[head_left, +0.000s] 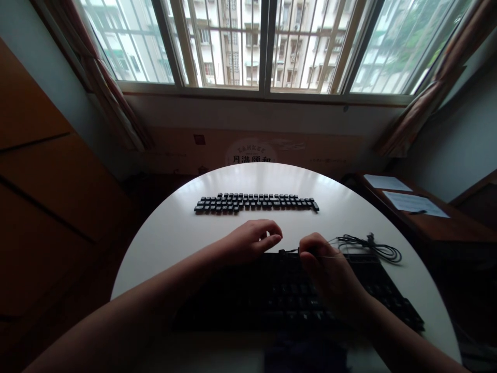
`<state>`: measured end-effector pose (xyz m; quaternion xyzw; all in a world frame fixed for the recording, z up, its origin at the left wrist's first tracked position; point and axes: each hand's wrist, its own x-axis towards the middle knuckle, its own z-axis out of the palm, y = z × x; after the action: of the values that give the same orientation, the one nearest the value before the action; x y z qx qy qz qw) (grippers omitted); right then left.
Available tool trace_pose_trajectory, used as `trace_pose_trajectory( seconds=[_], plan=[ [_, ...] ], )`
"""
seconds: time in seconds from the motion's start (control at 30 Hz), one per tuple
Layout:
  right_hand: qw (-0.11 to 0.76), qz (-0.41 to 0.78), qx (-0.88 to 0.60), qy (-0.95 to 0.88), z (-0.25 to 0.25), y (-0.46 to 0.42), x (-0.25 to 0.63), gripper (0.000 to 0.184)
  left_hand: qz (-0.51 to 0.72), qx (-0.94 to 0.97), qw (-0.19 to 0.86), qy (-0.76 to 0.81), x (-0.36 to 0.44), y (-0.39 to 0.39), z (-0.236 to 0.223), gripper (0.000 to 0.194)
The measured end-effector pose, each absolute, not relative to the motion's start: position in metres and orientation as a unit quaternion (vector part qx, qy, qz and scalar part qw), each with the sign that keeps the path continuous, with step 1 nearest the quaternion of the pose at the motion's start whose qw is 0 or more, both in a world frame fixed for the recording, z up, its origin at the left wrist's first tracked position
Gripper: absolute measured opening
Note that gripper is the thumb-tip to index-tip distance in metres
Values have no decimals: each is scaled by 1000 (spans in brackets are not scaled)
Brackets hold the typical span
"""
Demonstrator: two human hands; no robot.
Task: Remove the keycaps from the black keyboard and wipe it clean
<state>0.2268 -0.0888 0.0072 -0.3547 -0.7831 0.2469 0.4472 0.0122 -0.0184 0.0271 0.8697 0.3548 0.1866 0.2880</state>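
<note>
My right hand [324,264] is closed over the upper part of a black keyboard [298,300]. Thin metal wires stick out from it to the right, like those of a wire keycap puller [333,257]; its handle is hidden in my fingers. My left hand [262,238] hovers by the keyboard's back edge, fingers loosely bent, a gap between thumb and index finger, nothing visible in it. Beyond both hands, loose black keycaps [256,202] lie in rows on the white table [163,248]. The keyboard's left part is too dark to make out.
A coiled black cable [382,250] lies right of my right hand. At the right, a brown desk [462,228] bears paper sheets [415,202] and a dark pen [418,212]. A printed box [174,150] stands below the barred window [267,52]. An orange-brown cabinet [42,191] is at left.
</note>
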Motion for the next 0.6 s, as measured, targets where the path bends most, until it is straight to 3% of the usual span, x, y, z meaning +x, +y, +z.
trace_pose_trajectory(
  seconds=[0.17,0.6],
  plan=[
    [448,243,-353,-785,7,-86,228,8,206,844,397,297,8,-26,42,26],
    [415,209,-376,-802,8,-87,224,13,185,857,396,271,7,-27,39,19]
  ],
)
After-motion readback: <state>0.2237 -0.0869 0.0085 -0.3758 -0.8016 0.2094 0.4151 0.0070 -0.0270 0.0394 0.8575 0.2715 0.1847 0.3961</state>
